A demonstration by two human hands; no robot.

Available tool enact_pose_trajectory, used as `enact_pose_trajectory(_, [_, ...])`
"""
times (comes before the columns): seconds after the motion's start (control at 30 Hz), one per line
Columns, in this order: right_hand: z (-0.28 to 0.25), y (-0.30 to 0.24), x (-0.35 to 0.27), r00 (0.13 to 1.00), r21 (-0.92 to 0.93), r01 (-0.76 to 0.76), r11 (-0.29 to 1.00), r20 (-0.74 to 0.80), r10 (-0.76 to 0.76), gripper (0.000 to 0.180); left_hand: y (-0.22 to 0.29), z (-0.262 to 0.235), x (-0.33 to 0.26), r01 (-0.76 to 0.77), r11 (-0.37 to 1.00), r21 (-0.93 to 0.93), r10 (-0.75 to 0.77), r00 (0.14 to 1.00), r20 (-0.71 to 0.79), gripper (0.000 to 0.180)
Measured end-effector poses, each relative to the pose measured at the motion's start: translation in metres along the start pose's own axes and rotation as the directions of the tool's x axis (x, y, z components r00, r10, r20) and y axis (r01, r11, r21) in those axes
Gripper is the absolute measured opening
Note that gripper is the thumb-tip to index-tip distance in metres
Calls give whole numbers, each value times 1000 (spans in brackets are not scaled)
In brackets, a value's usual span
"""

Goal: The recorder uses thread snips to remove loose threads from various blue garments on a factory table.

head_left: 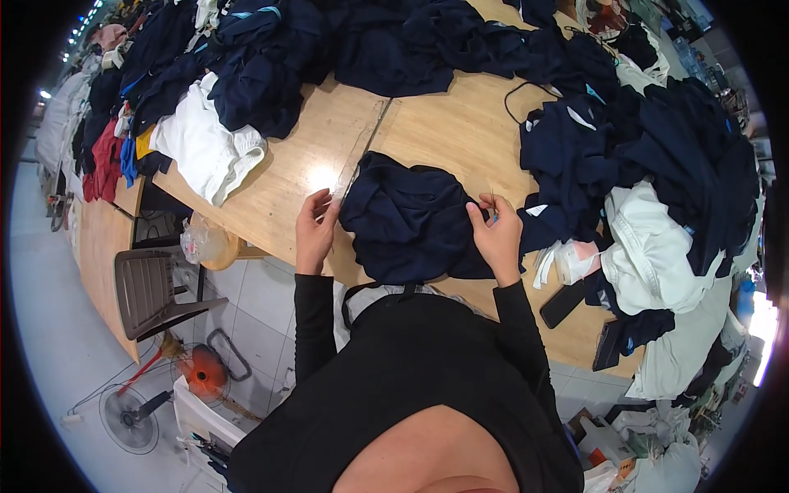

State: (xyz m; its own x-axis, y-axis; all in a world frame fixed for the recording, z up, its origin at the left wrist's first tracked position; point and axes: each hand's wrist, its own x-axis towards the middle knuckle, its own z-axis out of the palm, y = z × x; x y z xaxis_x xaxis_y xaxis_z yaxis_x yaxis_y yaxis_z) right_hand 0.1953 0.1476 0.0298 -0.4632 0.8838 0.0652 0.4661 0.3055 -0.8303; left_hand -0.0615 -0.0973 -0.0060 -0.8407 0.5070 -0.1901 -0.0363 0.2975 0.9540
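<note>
A bunched navy garment lies on the wooden table right in front of me. My left hand is at its left edge, thumb and fingers a little apart, with nothing visible between them. On the garment's right side is my right hand, its fingers curled around a small thing. Only a bit of blue and a thin tip of that thing show, so its kind is unclear. The thumb of this hand is close to the cloth; whether it touches cannot be made out.
Navy garments are heaped along the far side, and more lie at the right. White garments lie at left and right. A black phone rests near the front edge. A chair and fan stand left.
</note>
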Motion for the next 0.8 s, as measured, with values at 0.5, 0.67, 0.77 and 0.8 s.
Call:
enact_pose_trajectory(0.5, [-121,-17,-15,872,846,-481,231,489,26,26,101,44,61,572,-109,-813,601,689,404,54])
enact_pose_trajectory(0.67, [-89,18,-12,864,488,-502,714,312,394,12,70,89,83,396,574,-717,-99,903,419,47])
enact_pose_trajectory(0.77, [-64,59,-38,979,145,-201,969,75,192,10,48,96,41,256,755,-603,-138,962,235,38])
enact_pose_trajectory(0.8, [-66,54,-46,925,284,-379,881,111,363,8,50,96,28,267,772,-577,-131,955,266,32])
